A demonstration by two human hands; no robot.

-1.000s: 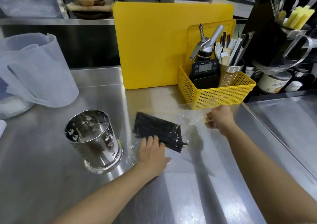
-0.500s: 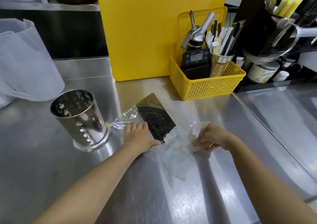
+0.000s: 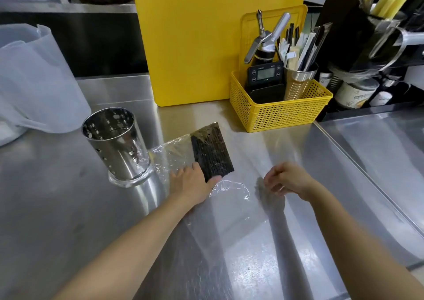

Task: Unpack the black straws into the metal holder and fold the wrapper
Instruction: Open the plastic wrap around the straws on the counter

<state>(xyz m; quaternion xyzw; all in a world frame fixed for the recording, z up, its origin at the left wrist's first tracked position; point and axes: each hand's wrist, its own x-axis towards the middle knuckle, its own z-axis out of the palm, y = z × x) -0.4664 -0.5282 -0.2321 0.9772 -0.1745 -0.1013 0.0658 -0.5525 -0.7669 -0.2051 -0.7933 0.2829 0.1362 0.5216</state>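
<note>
Resting flat on the steel counter (image 3: 68, 208), the left hand (image 3: 191, 186) was pressed against the near end of the bundle of black straws (image 3: 212, 154), its thumb laid on the clear wrapper (image 3: 226, 189). The right hand (image 3: 288, 180) was held just above the counter, fingers loosely curled and nothing gripped. The straws were seen lying on the wrapper, close to the right of the upright metal holder (image 3: 117, 144). A yellow basket (image 3: 280, 112) and a yellow board (image 3: 195, 40) were placed behind.
</note>
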